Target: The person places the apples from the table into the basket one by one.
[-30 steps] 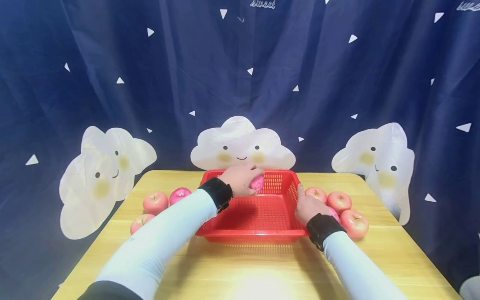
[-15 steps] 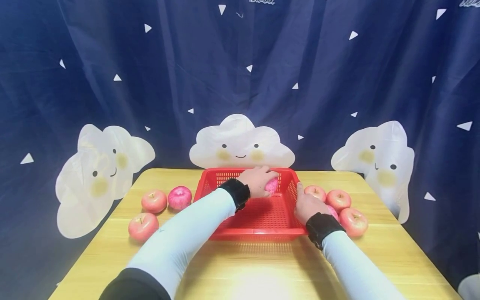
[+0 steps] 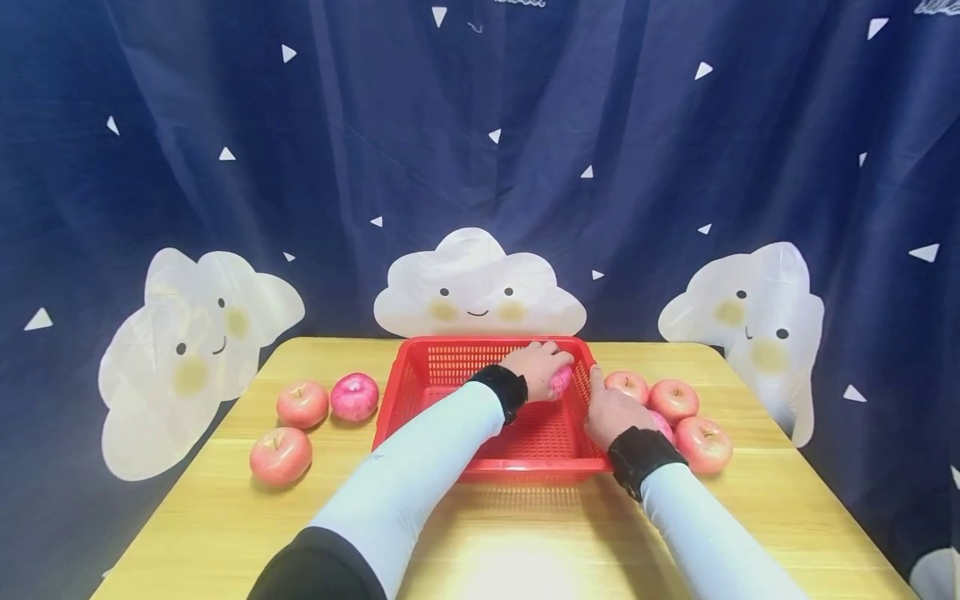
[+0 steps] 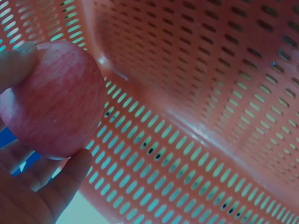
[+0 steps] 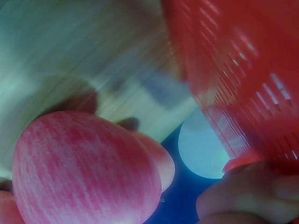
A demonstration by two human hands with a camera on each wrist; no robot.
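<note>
My left hand [image 3: 534, 369] reaches inside the red plastic basket [image 3: 532, 464] near its right wall. It holds a pinkish-red apple [image 3: 561, 381]. In the left wrist view a digit lies on top of the apple [image 4: 56, 102] and other fingers [image 4: 70, 179] support it below, with the slotted basket wall beyond. My right hand [image 3: 617, 414] grips the basket's right rim, one digit pointing forward along it. Low in the right wrist view, bent fingers [image 5: 247, 193] lie at the red rim. A large apple [image 5: 84, 168] sits close beside that hand, outside the basket.
Left of the basket two pale red apples [image 3: 281, 457] and a deeper pink apple [image 3: 355, 397] rest on the wooden table [image 3: 225, 533]. Several apples [image 3: 703, 444] cluster right of the basket, beside the right hand. A dark blue curtain [image 3: 480, 183] with printed clouds hangs behind.
My left hand has moved right across the basket with the apple, and lower toward its right wall. The left forearm no longer covers the apples on the left. The right hand stays on the rim.
</note>
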